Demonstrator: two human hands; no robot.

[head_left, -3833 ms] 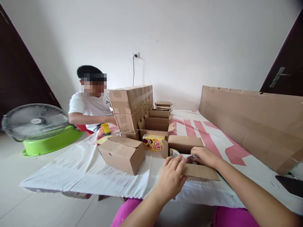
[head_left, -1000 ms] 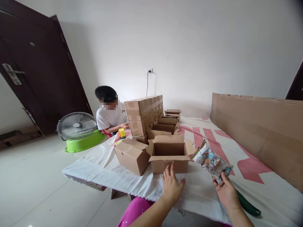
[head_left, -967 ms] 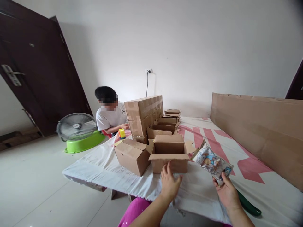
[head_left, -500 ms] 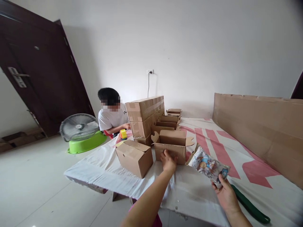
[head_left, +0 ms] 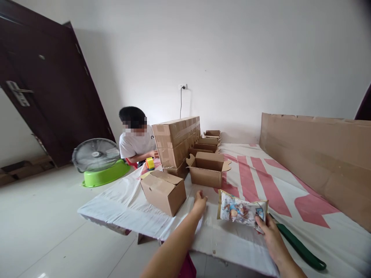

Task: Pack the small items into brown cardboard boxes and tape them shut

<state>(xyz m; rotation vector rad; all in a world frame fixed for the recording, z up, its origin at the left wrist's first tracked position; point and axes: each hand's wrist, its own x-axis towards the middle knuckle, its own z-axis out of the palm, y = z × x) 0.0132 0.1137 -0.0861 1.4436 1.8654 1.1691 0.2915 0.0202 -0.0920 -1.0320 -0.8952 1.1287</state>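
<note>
In the head view, my right hand [head_left: 268,227] grips the right end of a plump printed snack-style packet [head_left: 239,210], thumb on its front face. The packet is held nearly level above the table's front part. My left hand [head_left: 199,201] holds nothing; its fingers are loosely bent and slightly apart. It is just in front of an open cardboard box [head_left: 206,178], not touching it. That box stands upright with its side flaps out, and no contents show in the part I can see. A closed cardboard box [head_left: 162,193] sits to the left of my left hand.
Taped boxes [head_left: 171,143] are stacked behind, with more open boxes [head_left: 205,146] in a row beside them. A green curved handle [head_left: 301,247] lies at right. A cardboard panel [head_left: 313,154] borders the table. Across it, a person [head_left: 135,143] sits near a yellow tape roll [head_left: 150,163].
My left hand has come off the open box and drawn back. That box now stands farther back. The packet has moved left and lower in my right hand and is turned more level.
</note>
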